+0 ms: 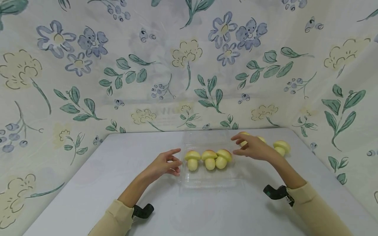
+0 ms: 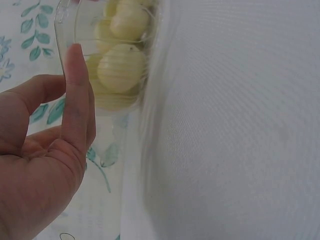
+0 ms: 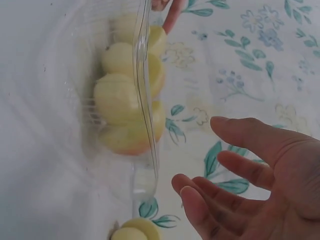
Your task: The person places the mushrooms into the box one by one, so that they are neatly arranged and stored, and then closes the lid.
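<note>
A clear plastic box (image 1: 206,180) stands mid-table with three pale yellow, mushroom-shaped pieces (image 1: 192,160) in a row inside, their caps tinged red. At the box's left side, my left hand (image 1: 163,165) has its fingers extended. One finger lies against the clear wall (image 2: 70,30) in the left wrist view, and the hand grips nothing there. Above the table at the right side of the box, my right hand (image 1: 255,147) holds nothing. Its fingers are loosely bent and apart from the box in the right wrist view, where the same pieces (image 3: 117,97) show through the plastic.
Right of the box are more mushroom-shaped pieces (image 1: 281,147), some partly hidden behind my right hand. The white table (image 1: 124,154) meets a flower-patterned cloth (image 1: 165,82) at the back. Dark camera mounts (image 1: 143,211) are on both wrists.
</note>
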A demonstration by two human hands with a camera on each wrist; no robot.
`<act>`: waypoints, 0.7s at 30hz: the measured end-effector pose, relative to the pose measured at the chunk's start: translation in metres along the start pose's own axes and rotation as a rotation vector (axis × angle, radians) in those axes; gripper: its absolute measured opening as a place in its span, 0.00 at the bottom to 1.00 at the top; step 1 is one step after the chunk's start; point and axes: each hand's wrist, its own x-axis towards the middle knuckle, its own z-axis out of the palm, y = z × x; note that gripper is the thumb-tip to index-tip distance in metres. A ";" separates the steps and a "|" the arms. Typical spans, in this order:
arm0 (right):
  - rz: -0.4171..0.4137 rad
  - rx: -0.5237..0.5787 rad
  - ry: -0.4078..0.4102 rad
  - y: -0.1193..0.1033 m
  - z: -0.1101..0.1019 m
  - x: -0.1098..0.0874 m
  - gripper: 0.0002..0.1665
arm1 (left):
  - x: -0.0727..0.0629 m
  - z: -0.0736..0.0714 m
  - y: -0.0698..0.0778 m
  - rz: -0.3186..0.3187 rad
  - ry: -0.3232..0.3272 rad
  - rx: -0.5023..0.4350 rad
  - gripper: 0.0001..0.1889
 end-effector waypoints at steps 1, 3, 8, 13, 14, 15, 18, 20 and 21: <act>0.006 0.001 0.002 0.002 -0.001 -0.001 0.30 | 0.000 0.000 0.000 -0.001 0.000 0.001 0.39; 0.010 0.006 -0.005 0.007 -0.004 -0.003 0.30 | 0.000 0.000 0.000 -0.004 0.001 0.002 0.39; 0.046 0.053 -0.030 0.019 -0.014 -0.006 0.34 | 0.000 0.000 -0.002 -0.010 0.003 0.007 0.38; 0.080 0.114 -0.034 0.028 -0.024 -0.011 0.36 | -0.001 -0.001 -0.003 -0.007 0.002 0.006 0.39; 0.085 0.114 -0.033 0.030 -0.026 -0.011 0.36 | -0.001 -0.001 -0.003 -0.003 0.000 0.004 0.39; 0.089 0.108 -0.033 0.032 -0.029 -0.012 0.36 | 0.000 -0.001 -0.003 0.000 -0.001 0.003 0.39; 0.107 0.072 -0.031 0.039 -0.038 -0.014 0.37 | 0.000 -0.001 -0.002 0.007 -0.004 0.002 0.39; 0.127 0.052 -0.026 0.043 -0.043 -0.016 0.37 | 0.001 -0.001 -0.001 0.008 -0.003 0.004 0.39; 0.133 0.046 -0.024 0.044 -0.045 -0.016 0.38 | 0.001 -0.001 -0.001 0.006 -0.001 0.006 0.39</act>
